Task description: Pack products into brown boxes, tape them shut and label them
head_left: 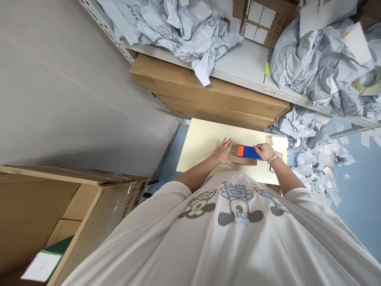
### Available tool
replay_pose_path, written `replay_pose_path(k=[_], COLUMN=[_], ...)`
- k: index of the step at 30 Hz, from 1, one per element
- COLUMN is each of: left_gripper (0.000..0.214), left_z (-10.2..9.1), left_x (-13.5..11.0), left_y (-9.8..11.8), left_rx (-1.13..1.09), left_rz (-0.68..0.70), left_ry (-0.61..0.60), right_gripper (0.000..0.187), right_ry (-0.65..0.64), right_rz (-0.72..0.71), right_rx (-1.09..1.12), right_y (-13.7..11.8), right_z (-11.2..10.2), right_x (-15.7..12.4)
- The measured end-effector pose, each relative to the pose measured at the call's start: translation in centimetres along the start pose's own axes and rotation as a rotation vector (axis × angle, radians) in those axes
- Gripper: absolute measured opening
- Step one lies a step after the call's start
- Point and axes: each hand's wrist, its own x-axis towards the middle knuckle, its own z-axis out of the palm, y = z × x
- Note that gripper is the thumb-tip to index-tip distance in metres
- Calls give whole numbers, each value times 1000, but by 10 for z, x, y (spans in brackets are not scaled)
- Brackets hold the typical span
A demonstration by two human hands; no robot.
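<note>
My right hand [266,151] clamped the blue piece's [250,152] end — my left hand [223,152], fingers spread, touched the box [244,161].

Shelf [253,61]: white, ahead of me; edge tag [273,93] ends in 3-2.
Grey bags [184,37]: crumpled, 2 heaps on the shelf, to my left and right.
Labelled carton [275,24]: between the heaps, 4 white stickers [255,12] in a block.
Green note [267,68]: on shelf edge.
Tape roll [370,78]: far right, by the bags.
Long carton [208,89]: below the shelf.
Open carton [114,208]: my left, green-and-white item [43,265] inside.
Floor [361,210]: blue, pale scraps [317,169] piled on my right.
</note>
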Motion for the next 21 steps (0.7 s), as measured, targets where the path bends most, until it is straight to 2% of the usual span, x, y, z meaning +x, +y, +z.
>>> replay_pose_path(k=[4,9,14,17,21], left_gripper=[146,146,144,143,142], left_z=[-2,-4,-6,-8,-7], left_x=[-1,-1,0,0,-1], left_y=[4,3,3,4,5], left_rx=[11,31,67,106,145], left_rz=[-42,-65,-84,-105,-119], left_ry=[-1,-26,-46,-67,-85], right_gripper=[66,74,76,74,66], right_ry=[36,51,31,12,-11], right_rz=[-27,17,130,181,245], right_rx=[40,147,152,11,-199], right_y=[23,91,149,158,138], right_z=[-8,-20,-16,-5,5], right_x=[-11,-46,-79,-86,-75])
